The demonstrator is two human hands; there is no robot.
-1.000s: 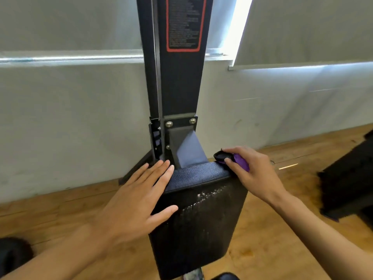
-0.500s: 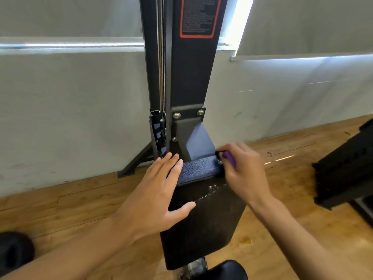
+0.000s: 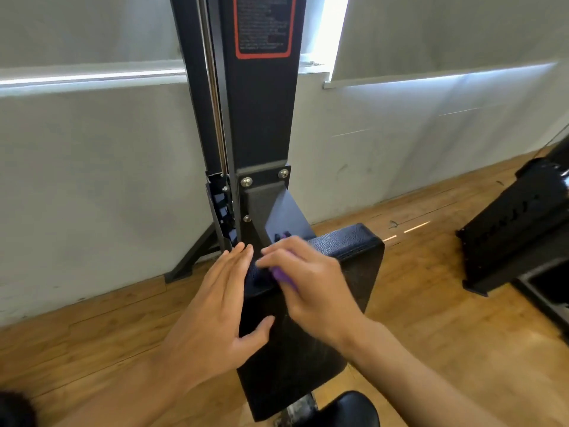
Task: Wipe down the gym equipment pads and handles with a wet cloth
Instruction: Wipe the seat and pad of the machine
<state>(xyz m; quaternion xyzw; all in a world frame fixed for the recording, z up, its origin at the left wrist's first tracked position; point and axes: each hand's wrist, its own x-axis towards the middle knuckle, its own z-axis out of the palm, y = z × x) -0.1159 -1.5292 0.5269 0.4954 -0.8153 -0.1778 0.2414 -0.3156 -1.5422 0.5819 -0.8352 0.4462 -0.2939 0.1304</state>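
A black padded block (image 3: pixel 354 257) is fixed to a tall black machine column (image 3: pixel 258 118). My right hand (image 3: pixel 308 278) holds a purple cloth (image 3: pixel 281 275) against the pad's top edge, near its left end; most of the cloth is hidden under the fingers. My left hand (image 3: pixel 215 309) lies flat on the pad's left corner with straight fingers, thumb spread across the front face. The fingertips of both hands nearly meet on the top edge.
A round black seat (image 3: pixel 348 411) shows at the bottom. A black weight-stack housing (image 3: pixel 517 229) stands on the wooden floor at the right. A grey wall runs close behind the column, whose angled foot (image 3: pixel 191 260) reaches left.
My right hand has slid the cloth leftward along the pad's top edge, from the right corner to beside my left hand. The left hand has stayed on the left corner.
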